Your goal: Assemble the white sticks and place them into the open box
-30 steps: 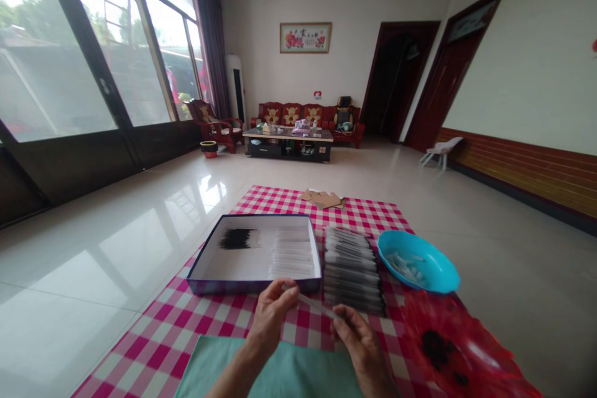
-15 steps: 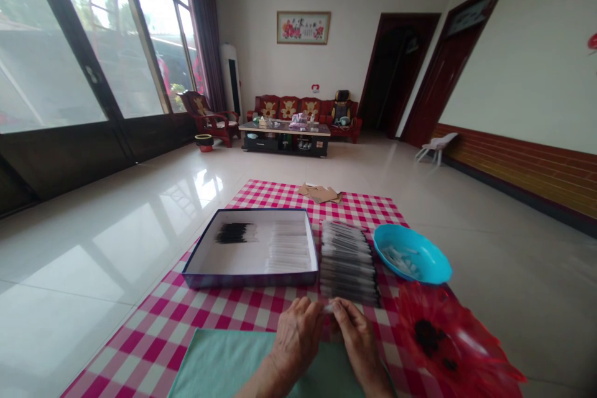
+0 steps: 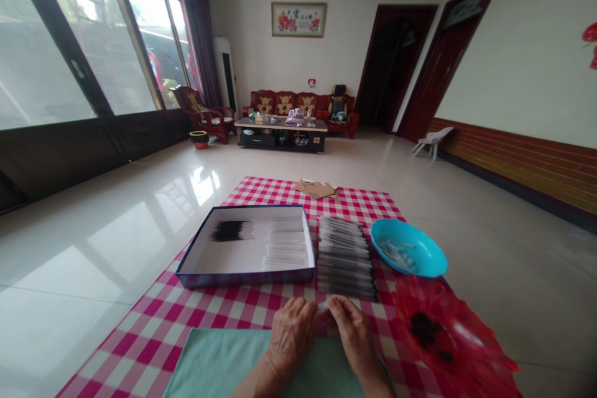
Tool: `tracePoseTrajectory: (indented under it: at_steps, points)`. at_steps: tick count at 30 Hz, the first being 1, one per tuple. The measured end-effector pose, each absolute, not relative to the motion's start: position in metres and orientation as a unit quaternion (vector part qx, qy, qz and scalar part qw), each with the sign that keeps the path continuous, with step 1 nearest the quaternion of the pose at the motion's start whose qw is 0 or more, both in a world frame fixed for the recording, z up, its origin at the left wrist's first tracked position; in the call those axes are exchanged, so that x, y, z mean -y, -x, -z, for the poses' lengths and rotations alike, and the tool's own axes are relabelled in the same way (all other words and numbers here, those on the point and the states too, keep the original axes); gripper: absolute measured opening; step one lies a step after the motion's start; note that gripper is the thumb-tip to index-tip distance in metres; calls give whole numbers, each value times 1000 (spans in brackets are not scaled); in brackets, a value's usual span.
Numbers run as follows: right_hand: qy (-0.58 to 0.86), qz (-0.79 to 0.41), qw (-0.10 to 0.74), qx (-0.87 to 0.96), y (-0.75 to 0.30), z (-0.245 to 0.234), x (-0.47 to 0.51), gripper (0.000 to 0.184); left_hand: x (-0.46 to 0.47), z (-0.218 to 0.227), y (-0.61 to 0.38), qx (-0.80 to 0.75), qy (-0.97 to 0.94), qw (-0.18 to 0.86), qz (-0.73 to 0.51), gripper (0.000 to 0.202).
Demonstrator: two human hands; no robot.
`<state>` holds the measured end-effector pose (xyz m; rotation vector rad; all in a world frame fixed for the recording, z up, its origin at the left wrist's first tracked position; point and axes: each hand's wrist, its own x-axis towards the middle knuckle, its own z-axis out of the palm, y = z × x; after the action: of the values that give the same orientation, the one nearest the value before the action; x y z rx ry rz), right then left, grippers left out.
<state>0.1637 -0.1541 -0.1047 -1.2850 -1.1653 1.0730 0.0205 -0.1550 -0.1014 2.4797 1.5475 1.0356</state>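
Note:
My left hand point(image 3: 293, 331) and my right hand point(image 3: 353, 331) meet over a pale green cloth point(image 3: 219, 354). Both are closed, pinching a pale translucent pen part point(image 3: 323, 306) between them. Most of it is hidden by the fingers. Just beyond, a row of pens point(image 3: 344, 255) with clear and black parts lies on the checked tablecloth point(image 3: 153, 323). To the left, a shallow dark-edged box point(image 3: 247, 277) holds a bunch of black-ended sticks point(image 3: 227, 231) and a stack of whitish tubes point(image 3: 285, 245).
Right of the pens stands a blue bowl point(image 3: 431, 258) with small clear pieces point(image 3: 396, 255). Nearer, a red petal-edged bowl point(image 3: 471, 342) contains small black parts point(image 3: 425, 329). Torn cardboard point(image 3: 319, 189) lies at the far edge. A coffee table point(image 3: 280, 137) and sofa are across the room.
The camera view has shifted slightly, so everything sits a little higher and further left. Both hands keep hold of the pale part, with little change in grip.

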Motion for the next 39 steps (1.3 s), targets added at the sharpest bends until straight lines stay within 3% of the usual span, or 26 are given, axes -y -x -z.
tracePoseTrajectory:
  at_steps: [4,9,11,13,18,23,26,28,34,36,39]
  points:
    - [538,-444,509,505,-166,92,159,31,153,94,-16,-494,-799,139,-312,34]
    - [510,-454,476,555,-168,79,164,31,145,81,-3,-426,-767,389,-280,42]
    - [503,-467,478,548,-168,80,164,30,143,80,0,-398,-762,436,-267,44]
    - [513,-478,490,518,-167,83,163,29,144,82,0,-420,-773,388,-275,39]
    - [534,-494,506,464,-162,94,157,36,152,91,-9,-483,-812,130,-300,26]
    - [528,-495,523,451,-158,101,154,33,155,95,-12,-486,-809,38,-329,20]
    - [509,-516,527,445,-160,98,156,30,155,97,-12,-476,-804,81,-346,23]
    - [505,-520,522,450,-162,94,159,28,154,96,-11,-462,-797,164,-353,26]
    - [477,-518,486,517,-170,82,166,23,143,84,4,-374,-677,573,-272,35]
    - [464,-541,486,506,-169,81,167,23,142,82,5,-374,-679,571,-270,35]
    - [454,-578,503,455,-165,83,164,29,146,86,-1,-435,-739,396,-328,26]
